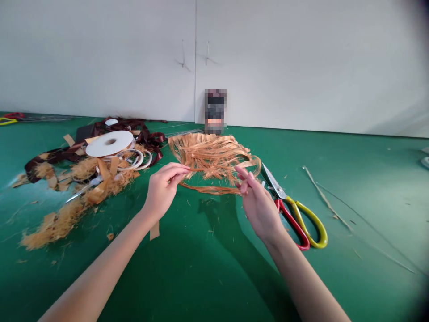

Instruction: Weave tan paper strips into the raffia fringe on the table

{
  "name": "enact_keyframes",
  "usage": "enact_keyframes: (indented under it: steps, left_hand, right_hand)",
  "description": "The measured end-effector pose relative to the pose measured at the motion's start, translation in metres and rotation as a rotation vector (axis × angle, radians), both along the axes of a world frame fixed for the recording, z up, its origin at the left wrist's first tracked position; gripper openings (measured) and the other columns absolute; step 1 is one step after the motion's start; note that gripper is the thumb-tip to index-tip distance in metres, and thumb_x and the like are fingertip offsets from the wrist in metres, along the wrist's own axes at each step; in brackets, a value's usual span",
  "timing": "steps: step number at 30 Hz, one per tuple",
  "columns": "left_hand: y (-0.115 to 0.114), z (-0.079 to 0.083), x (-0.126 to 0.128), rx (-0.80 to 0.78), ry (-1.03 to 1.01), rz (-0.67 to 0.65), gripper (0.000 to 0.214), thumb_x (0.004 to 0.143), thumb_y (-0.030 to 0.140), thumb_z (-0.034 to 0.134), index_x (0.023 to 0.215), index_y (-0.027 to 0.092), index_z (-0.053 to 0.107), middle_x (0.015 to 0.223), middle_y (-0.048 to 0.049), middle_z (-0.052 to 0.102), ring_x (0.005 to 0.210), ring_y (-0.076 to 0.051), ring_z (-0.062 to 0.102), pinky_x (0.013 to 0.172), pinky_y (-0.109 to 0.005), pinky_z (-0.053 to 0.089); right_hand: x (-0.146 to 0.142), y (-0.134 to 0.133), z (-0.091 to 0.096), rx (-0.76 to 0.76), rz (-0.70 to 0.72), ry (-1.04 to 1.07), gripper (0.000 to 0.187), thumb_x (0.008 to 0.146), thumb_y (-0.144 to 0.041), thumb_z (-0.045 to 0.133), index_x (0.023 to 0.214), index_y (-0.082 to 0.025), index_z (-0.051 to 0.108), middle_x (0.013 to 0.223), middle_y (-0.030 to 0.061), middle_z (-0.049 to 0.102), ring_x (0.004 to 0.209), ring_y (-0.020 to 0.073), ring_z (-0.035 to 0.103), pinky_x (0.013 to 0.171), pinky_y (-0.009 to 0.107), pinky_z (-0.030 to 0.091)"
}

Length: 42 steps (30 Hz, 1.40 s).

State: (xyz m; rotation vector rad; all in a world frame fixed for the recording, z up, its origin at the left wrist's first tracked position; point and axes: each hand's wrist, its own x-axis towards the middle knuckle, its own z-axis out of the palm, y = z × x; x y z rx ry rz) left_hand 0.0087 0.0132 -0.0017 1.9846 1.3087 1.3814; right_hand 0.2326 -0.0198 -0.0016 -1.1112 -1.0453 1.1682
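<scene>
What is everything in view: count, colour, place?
Wall panels: two, pale grey, back
Wall fixtures: two, grey, upper
Table: one, green, below
Blurred object: one, mostly dark, against wall
Fringe: one, tan, centre
Strands: uncountable, brown, in front of fringe
Scissors: one, red-and-yellow handles, right of fringe
Far handles: two, red and yellow, far left
Spool: one, white, left
Ribbon: uncountable, dark brown, around spool
Rings: at least two, white, beside spool
Fibre: uncountable, tan, left
Metal tool: one, silver, amid fibre
Strip: one, tan, left front
Wire: at least one, pale, right
Left hand: one, bare, pinching strands
Right hand: one, bare, beside scissors
</scene>
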Motion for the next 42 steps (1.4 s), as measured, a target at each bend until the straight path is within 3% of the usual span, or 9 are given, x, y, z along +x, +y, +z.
enact_keyframes:
  steps: [3,7,10,13,17,22,26,33,42]
  left_hand:
    - [0.001,-0.002,-0.001,0.012,0.034,0.003,0.023,0.085,0.012,0.052,0.076,0.021,0.071,0.087,-0.004,0.073,0.084,-0.019,0.066,0.079,-0.035,0.052]
    - [0.003,-0.006,-0.005,0.036,0.039,0.054,0.024,0.087,0.012,0.047,0.08,0.019,0.069,0.093,-0.0063,0.072,0.088,-0.019,0.067,0.079,-0.035,0.054]
    - [0.005,-0.007,-0.007,0.056,0.037,0.099,0.024,0.088,0.012,0.045,0.082,0.018,0.067,0.098,-0.0071,0.071,0.091,-0.018,0.066,0.081,-0.034,0.054]
    - [0.005,-0.007,-0.008,0.063,0.028,0.131,0.024,0.09,0.013,0.042,0.087,0.018,0.066,0.102,-0.0075,0.07,0.093,-0.018,0.065,0.082,-0.034,0.054]
    - [0.007,-0.007,-0.009,0.07,0.02,0.174,0.021,0.092,0.019,0.044,0.094,0.018,0.065,0.108,-0.009,0.068,0.097,-0.019,0.065,0.082,-0.035,0.054]
    - [0.007,-0.011,-0.01,0.071,0.213,0.202,0.014,0.084,0.019,0.055,0.092,0.019,0.066,0.118,-0.0092,0.067,0.112,-0.028,0.058,0.1,-0.052,0.04]
    - [0.001,-0.006,-0.008,0.227,0.418,0.273,0.015,0.074,0.01,0.057,0.083,0.018,0.065,0.127,-0.0119,0.06,0.119,-0.033,0.052,0.101,-0.054,0.037]
    - [-0.011,0.0,0.009,0.105,0.594,-0.266,0.051,0.085,0.016,0.057,0.135,0.022,0.044,0.14,-0.008,0.052,0.136,-0.025,0.039,0.11,-0.049,0.029]
    - [-0.006,-0.01,0.008,-0.006,0.358,-0.373,0.006,0.086,0.02,0.063,0.088,0.02,0.069,0.091,-0.0039,0.072,0.097,-0.021,0.063,0.089,-0.039,0.047]
  right_hand:
    - [0.002,0.002,0.005,-0.049,0.188,0.386,0.047,0.094,-0.043,0.045,0.051,-0.022,0.043,0.123,-0.0026,0.064,0.13,0.0174,0.045,0.107,0.036,0.036]
    - [0.002,0.0,0.01,-0.158,0.195,0.468,0.042,0.088,-0.045,0.054,0.054,-0.023,0.045,0.074,-0.0002,0.064,0.087,0.0158,0.064,0.092,0.032,0.047]
    - [0.0,-0.002,0.01,-0.187,0.186,0.37,0.041,0.083,-0.049,0.06,0.057,-0.022,0.042,0.056,-0.0057,0.041,0.048,0.0088,0.043,0.062,0.027,0.047]
    - [-0.003,-0.004,0.009,-0.221,0.226,0.283,0.04,0.084,-0.052,0.057,0.063,-0.02,0.046,0.06,-0.0078,0.04,0.039,0.004,0.016,0.041,0.024,0.027]
    - [-0.008,-0.007,0.007,-0.288,0.313,0.112,0.031,0.082,-0.05,0.062,0.081,-0.02,0.057,0.074,-0.0044,0.055,0.041,0.0023,0.018,0.042,0.024,0.014]
    - [-0.013,-0.01,-0.001,-0.303,0.483,-0.105,0.03,0.079,-0.043,0.068,0.083,-0.014,0.068,0.055,-0.0017,0.057,0.044,0.0065,0.034,0.044,0.024,0.019]
    - [-0.014,-0.01,-0.007,-0.189,0.455,-0.184,0.029,0.082,-0.045,0.063,0.082,-0.016,0.069,0.053,-0.0031,0.052,0.049,0.0096,0.04,0.049,0.025,0.029]
    - [-0.011,-0.012,0.0,0.081,0.458,-0.129,0.019,0.081,-0.041,0.067,0.077,-0.025,0.075,0.099,0.006,0.055,0.103,0.0211,0.05,0.09,0.034,0.041]
    - [0.002,-0.01,0.004,0.134,0.431,0.344,0.009,0.081,-0.035,0.068,0.075,-0.031,0.073,0.129,-0.0034,0.059,0.125,0.0198,0.045,0.106,0.035,0.035]
